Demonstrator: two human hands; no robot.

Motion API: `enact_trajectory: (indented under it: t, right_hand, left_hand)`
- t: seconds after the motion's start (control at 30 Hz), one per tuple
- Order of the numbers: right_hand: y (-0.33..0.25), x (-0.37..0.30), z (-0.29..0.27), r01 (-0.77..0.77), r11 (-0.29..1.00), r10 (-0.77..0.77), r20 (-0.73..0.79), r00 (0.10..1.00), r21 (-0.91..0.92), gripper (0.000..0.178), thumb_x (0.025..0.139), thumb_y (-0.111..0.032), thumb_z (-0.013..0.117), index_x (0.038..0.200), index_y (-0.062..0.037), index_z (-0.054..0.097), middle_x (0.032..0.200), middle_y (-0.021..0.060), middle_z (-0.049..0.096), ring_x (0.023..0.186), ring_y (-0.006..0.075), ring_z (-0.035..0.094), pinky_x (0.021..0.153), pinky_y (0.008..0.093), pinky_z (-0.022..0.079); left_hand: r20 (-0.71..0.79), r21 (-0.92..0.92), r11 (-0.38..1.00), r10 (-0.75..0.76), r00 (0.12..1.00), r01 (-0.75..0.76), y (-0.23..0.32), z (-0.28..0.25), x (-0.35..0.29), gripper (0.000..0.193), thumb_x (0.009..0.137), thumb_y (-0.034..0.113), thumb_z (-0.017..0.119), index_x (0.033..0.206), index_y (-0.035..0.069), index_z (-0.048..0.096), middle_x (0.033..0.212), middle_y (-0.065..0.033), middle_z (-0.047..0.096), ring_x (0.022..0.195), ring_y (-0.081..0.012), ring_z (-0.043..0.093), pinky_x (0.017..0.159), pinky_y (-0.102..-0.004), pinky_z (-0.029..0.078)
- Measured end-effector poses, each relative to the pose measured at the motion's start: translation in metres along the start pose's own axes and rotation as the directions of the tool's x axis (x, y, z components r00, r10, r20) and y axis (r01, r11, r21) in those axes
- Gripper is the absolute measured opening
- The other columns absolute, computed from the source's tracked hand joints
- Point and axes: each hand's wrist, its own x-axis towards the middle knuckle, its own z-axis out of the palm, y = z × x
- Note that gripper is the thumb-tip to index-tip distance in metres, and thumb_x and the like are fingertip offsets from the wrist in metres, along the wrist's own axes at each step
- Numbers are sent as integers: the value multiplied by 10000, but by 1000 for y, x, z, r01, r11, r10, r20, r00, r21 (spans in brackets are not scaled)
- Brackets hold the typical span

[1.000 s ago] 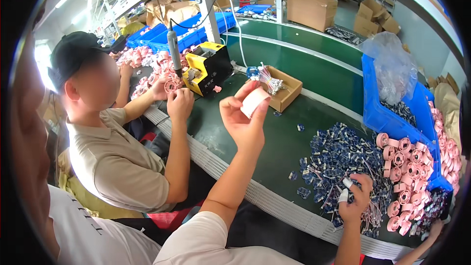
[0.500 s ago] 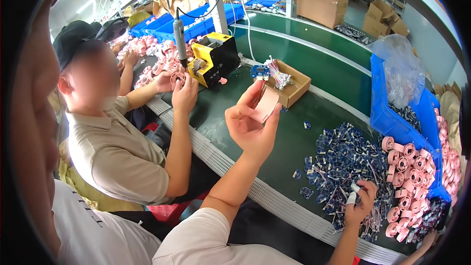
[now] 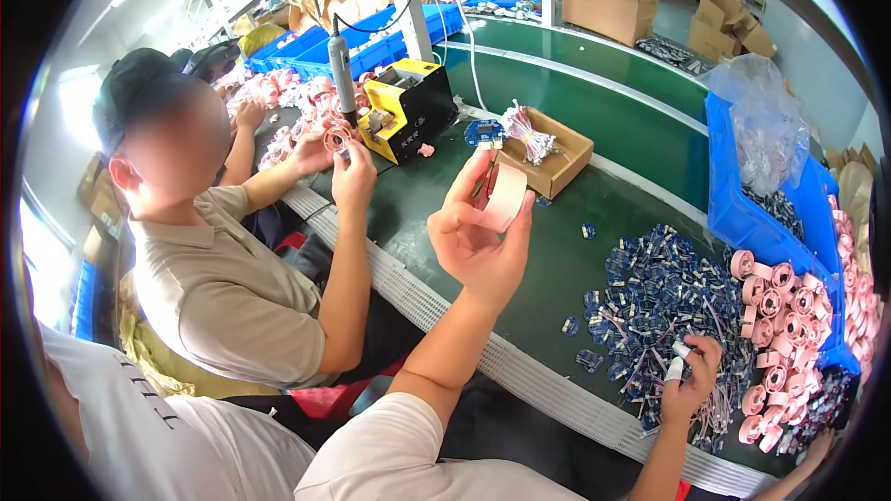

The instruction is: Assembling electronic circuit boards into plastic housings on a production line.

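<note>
My left hand [image 3: 478, 246], raised over the dark green bench, is closed on a pink ring-shaped plastic housing [image 3: 506, 197]. At its index fingertip a small blue circuit board [image 3: 484, 134] stands above the housing, with thin dark wires between the two. My right hand [image 3: 691, 380] rests at the near right side of a heap of blue circuit boards [image 3: 650, 297] with pale wires. White covers wrap two of its fingertips, which are bent close together; whatever lies between them is too small to make out.
Pink housings [image 3: 780, 334] are piled right of the boards, against blue bins [image 3: 775, 213]. An open cardboard box [image 3: 566, 162] holds bundled wires [image 3: 529, 134]. At left, a co-worker [image 3: 213, 250] handles a pink ring beside a hanging electric screwdriver [image 3: 341, 70] and a yellow-black machine [image 3: 408, 111].
The pink housing in my left hand has turned, so more of its round opening shows. The circuit board has tilted slightly. My right hand stays by the heap; the whole view has shifted a little.
</note>
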Motion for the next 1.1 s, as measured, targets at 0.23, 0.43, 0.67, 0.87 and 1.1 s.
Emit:
enact_trajectory:
  t: [0.23,0.43,0.67,0.87,1.1]
  right_hand:
    - [0,-2,-1,-10,1000,10,3,1000,17,223,614,39,522,820,-29,573,940,100,554,920,308,476,803,374,389]
    - [0,-2,-1,44,999,-43,-5,999,28,230,610,47,520,821,-30,565,941,103,549,911,308,474,790,375,389]
    - [0,-3,-1,39,999,-39,2,999,28,223,619,37,525,824,-38,574,934,103,547,910,306,471,800,381,387]
    - [-6,-2,1,33,999,-34,28,999,24,185,647,40,542,818,-21,576,932,104,553,918,284,481,815,364,383]
    - [-6,1,-5,67,998,-66,-36,997,17,197,632,47,542,814,-22,571,929,104,557,908,285,486,811,359,386]
  left_hand:
    - [-19,244,954,182,983,-172,4,-1,3,396,638,-82,725,810,25,385,1133,-267,532,1052,-364,546,813,-361,505]
    - [-2,362,911,212,977,-196,10,-2,6,383,631,-70,731,767,36,390,1106,-245,560,1027,-368,555,798,-344,501]
    - [5,423,879,239,971,-219,13,-3,9,371,636,-63,729,771,48,401,1065,-227,589,991,-369,575,787,-364,498]
    - [68,461,855,235,970,-239,16,-10,11,379,644,-63,725,796,44,394,1080,-236,574,1028,-370,553,792,-366,507]
    - [12,398,895,213,977,-201,17,4,12,342,638,-73,711,773,46,421,1067,-218,589,990,-377,577,755,-356,512]
